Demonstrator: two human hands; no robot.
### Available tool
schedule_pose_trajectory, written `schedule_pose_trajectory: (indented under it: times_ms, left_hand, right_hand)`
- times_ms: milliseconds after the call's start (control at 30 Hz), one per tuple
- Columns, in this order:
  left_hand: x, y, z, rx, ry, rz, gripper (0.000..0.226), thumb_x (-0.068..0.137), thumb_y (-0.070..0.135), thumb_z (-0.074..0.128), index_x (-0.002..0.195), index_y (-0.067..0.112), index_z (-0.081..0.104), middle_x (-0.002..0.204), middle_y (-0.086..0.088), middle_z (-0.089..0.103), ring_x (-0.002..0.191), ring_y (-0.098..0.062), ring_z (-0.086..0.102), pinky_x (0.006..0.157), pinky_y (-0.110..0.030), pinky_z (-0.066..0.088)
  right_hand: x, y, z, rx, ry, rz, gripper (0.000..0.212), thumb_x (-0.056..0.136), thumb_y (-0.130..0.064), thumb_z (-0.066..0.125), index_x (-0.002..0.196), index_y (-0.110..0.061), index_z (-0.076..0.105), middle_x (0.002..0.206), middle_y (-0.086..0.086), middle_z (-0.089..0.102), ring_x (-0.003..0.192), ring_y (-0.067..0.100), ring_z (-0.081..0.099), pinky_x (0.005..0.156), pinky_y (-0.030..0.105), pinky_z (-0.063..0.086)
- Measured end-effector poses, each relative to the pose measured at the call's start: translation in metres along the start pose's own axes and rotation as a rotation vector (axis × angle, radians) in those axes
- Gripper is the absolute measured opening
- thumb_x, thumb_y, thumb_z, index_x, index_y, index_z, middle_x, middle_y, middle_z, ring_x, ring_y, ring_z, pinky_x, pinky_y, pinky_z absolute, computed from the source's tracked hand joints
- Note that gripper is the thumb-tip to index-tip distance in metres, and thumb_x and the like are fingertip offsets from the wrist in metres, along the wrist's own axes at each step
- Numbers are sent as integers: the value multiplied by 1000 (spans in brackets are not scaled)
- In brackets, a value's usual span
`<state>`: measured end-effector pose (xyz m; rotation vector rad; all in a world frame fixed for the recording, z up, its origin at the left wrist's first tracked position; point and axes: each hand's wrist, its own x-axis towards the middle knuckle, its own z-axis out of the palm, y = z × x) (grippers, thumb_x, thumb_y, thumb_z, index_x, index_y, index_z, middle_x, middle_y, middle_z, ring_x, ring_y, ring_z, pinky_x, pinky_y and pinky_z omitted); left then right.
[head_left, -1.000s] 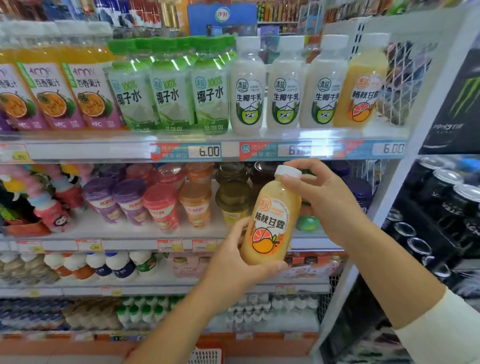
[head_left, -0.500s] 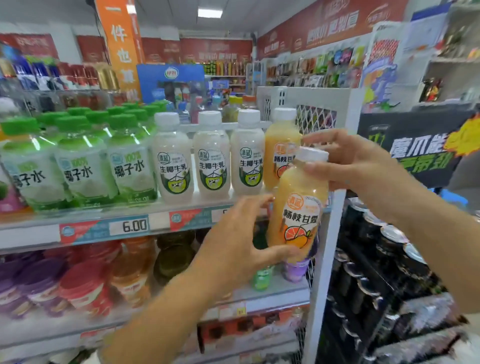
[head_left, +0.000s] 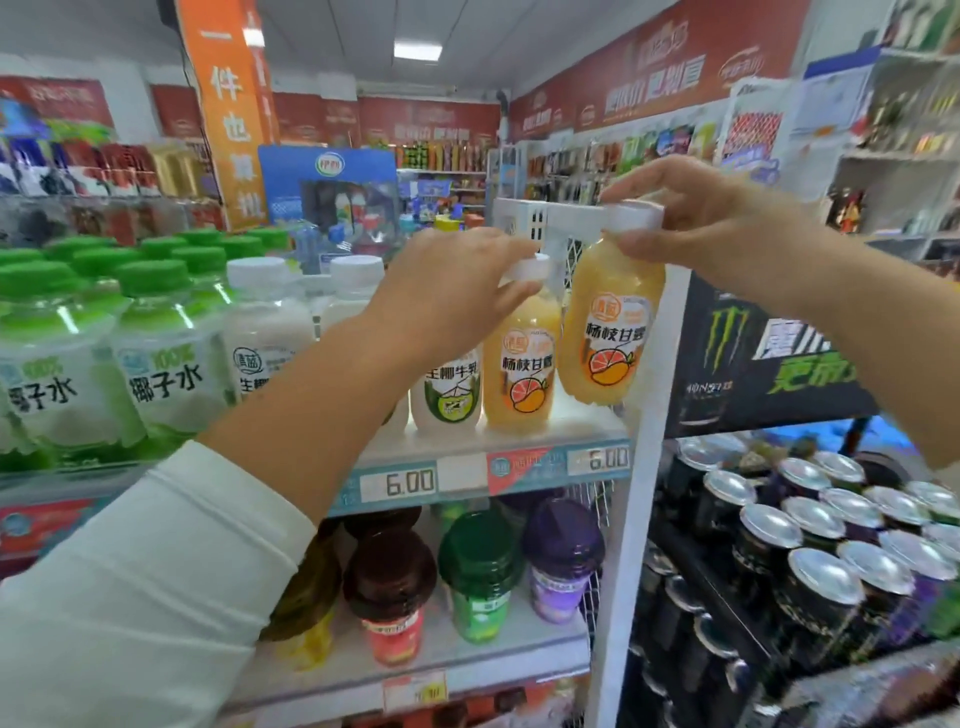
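restock | right hand (head_left: 696, 228) pinches the cap of the orange bottle (head_left: 610, 332), hung upright so it can drop into the shelf (head_left: 467, 441) end gap | left hand (head_left: 452, 296) grips the cap of the shelved twin (head_left: 522, 364), steadying it, I judge | orange bottle just right of the twin, under my right fingers, base seemingly just clear of the shelf

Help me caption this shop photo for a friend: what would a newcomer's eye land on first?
First, the two hands at the centre: the right hand holds an orange bottle by its white cap at the right end of the shelf, while the left hand grips the cap of a twin bottle standing there. Next come the green-capped bottles massed at left and the black cans stacked lower right.
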<state>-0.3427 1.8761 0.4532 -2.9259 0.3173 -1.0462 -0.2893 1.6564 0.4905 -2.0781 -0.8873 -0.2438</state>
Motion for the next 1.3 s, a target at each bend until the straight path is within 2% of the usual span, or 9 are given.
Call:
schedule_pose_trajectory:
  times_ms: [100, 167, 300, 667, 800, 933, 1133, 1200, 1300]
  left_hand:
    - [0, -7, 8, -43, 61, -8, 46, 96, 50, 52, 139, 32, 52, 139, 8, 58, 124, -17, 56, 106, -39, 34]
    - [-1, -9, 13, -59, 82, -1, 47, 94, 51, 55, 138, 33, 53, 140, 9, 57, 126, -15, 54, 107, -38, 31]
    - [-2, -10, 17, -79, 116, 9, 48, 94, 50, 56, 139, 31, 53, 140, 8, 57, 128, -14, 52, 107, -39, 31]
    - [-2, -9, 19, -66, 129, -7, 49, 94, 51, 56, 139, 32, 52, 141, 9, 56, 129, -13, 51, 108, -39, 32]
    - [-3, -10, 20, -70, 128, -8, 49, 94, 50, 56, 140, 33, 52, 141, 8, 56, 131, -13, 50, 109, -40, 31]
    - [-5, -9, 21, -88, 127, -11, 48, 95, 47, 57, 140, 31, 52, 141, 7, 56, 132, -14, 49, 109, -40, 29]
    - [-6, -5, 18, -66, 82, -16, 48, 97, 44, 55, 142, 30, 49, 143, 8, 54, 134, -16, 46, 111, -40, 28]
    - [-7, -4, 15, -56, 67, -15, 49, 96, 43, 56, 143, 29, 47, 144, 8, 53, 136, -16, 42, 113, -39, 28]
    - [-6, -2, 11, -55, 51, -22, 52, 96, 41, 57, 145, 28, 45, 147, 7, 49, 139, -14, 36, 115, -34, 24]
  right_hand:
    - [11, 16, 4, -84, -22, -2, 28, 89, -22, 69, 102, -46, 61, 92, 5, 68, 81, 27, 62, 75, 38, 52]
    - [15, 22, 7, -118, -17, -5, 26, 90, -24, 68, 102, -46, 60, 89, 1, 63, 77, 24, 58, 72, 36, 48]
    - [21, 23, 9, -181, -6, 1, 26, 92, -27, 66, 112, -41, 58, 112, -2, 64, 95, 21, 64, 87, 40, 53]
    - [26, 30, 17, -243, 0, 45, 26, 95, -26, 61, 119, -35, 56, 120, -5, 56, 87, 9, 55, 67, 21, 41]
    - [28, 36, 21, -222, -31, 70, 24, 94, -25, 63, 113, -38, 56, 121, -3, 57, 84, 12, 55, 71, 26, 42]
    - [30, 36, 25, -188, -25, 94, 25, 95, -26, 62, 117, -36, 58, 117, -3, 60, 88, 15, 61, 68, 27, 46]
    - [25, 34, 32, -231, -41, 97, 30, 100, -26, 52, 129, -29, 49, 85, -5, 55, 61, 14, 50, 51, 26, 40]
    - [23, 29, 33, -271, -74, 86, 33, 99, -29, 52, 131, -27, 46, 93, -3, 58, 65, 15, 54, 54, 28, 42]
    - [24, 12, 28, -407, -62, 23, 39, 97, -34, 54, 135, -25, 45, 132, 2, 52, 92, 18, 60, 73, 30, 48]
